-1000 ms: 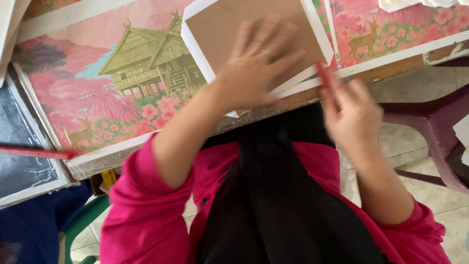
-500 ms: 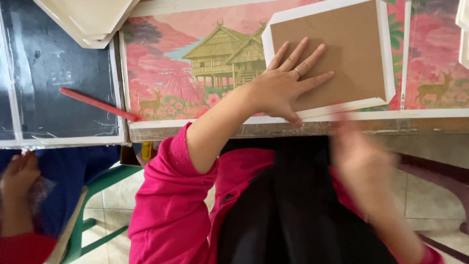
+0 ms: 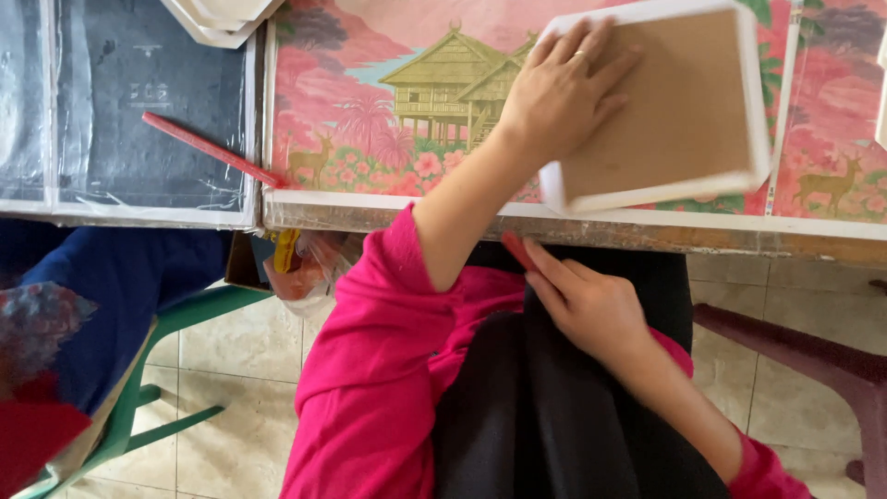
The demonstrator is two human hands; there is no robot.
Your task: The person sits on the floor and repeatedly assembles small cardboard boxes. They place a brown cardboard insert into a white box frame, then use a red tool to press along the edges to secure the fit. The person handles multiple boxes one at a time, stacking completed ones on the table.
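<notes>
My left hand (image 3: 564,88) lies flat, fingers spread, on the brown back of a white-edged board (image 3: 679,120). The board rests on the table and its near corner reaches the table's front edge (image 3: 647,231). My right hand (image 3: 587,305) is below that edge, over my dark lap, and is closed around a red pencil-like stick (image 3: 517,249) whose tip points up toward the table. Both sleeves are pink.
A pink landscape picture with a house (image 3: 388,102) covers the table. To the left lie a dark plastic-wrapped board (image 3: 139,111) with a red pencil (image 3: 208,148) on it and stacked white frames (image 3: 222,14). A person in blue (image 3: 83,277) sits left on a green chair (image 3: 176,314); a maroon chair leg (image 3: 813,351) stands right.
My right hand has dropped from the table's edge to my lap with the red stick. My left hand stays on the board, which now sits nearer the front edge.
</notes>
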